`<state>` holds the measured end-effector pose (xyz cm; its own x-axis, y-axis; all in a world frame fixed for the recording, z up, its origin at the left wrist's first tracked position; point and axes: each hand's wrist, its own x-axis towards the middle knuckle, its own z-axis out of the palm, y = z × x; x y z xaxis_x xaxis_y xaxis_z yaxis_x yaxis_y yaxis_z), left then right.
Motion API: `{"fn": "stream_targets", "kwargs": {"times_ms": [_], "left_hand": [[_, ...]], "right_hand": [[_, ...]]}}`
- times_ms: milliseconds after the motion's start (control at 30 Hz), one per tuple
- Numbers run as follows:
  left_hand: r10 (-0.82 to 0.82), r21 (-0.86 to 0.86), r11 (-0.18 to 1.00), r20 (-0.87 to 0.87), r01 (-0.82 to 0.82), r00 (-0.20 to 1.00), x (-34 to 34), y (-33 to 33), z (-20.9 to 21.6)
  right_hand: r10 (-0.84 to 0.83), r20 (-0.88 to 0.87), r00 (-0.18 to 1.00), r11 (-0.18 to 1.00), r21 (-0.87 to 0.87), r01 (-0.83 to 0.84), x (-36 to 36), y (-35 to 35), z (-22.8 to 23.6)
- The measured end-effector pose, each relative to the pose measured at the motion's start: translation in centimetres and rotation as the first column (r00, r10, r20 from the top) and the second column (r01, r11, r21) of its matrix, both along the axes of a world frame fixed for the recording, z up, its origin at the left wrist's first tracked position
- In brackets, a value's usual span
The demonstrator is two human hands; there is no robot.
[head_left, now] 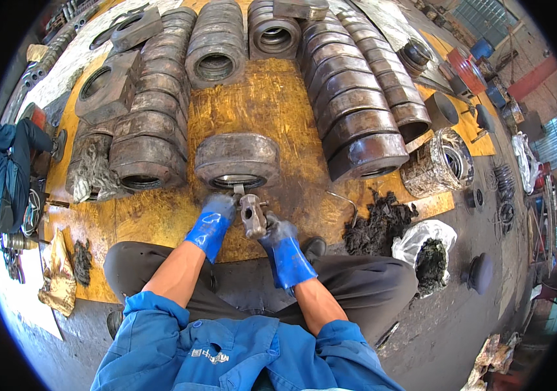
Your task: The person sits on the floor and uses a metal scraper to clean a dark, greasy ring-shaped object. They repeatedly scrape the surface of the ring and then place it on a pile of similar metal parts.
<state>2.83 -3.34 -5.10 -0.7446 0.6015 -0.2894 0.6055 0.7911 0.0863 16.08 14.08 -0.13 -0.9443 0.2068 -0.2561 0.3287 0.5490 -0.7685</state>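
Observation:
My left hand (221, 207), in a blue glove with a greyed front, is closed just below a thick metal ring (237, 152). Its fingers are blurred and what they grip is hidden. My right hand (280, 233), gloved alike, is wrapped round a grey metal tool (252, 215) with a hole in its body. A narrow end of this tool points up at the near rim of the ring's bore. The tool's exact kind cannot be made out. The ring stands on edge on the oily yellow board (259, 98), its opening facing me.
Rows of similar metal rings stand at left (148, 143) and right (363, 143). Dark shavings (379, 225) lie right of my knee, beside a white bag (431, 234) and a grimy bucket (425, 171). A hooked rod (350, 203) lies nearby. Another person (14, 163) sits at far left.

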Motion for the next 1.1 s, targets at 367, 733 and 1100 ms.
{"fn": "stream_targets", "kwargs": {"times_ms": [367, 733, 1100], "left_hand": [[-0.015, 0.135, 0.991, -0.073, 0.025, 0.997, 0.1, 0.1, 0.5], [0.046, 0.103, 0.994, -0.026, -0.043, 0.999, 0.3, -1.1, 0.0], [0.078, 0.076, 0.994, -0.061, -0.074, 0.995, -0.6, -1.4, -2.1]], "right_hand": [[0.026, 0.094, 0.995, 0.982, 0.184, -0.043, 0.8, 0.1, 3.5], [0.075, 0.138, 0.988, 0.962, 0.252, -0.109, 0.7, -0.1, 1.7], [0.027, 0.251, 0.968, 0.950, 0.294, -0.102, 0.5, 1.8, -2.0]]}}
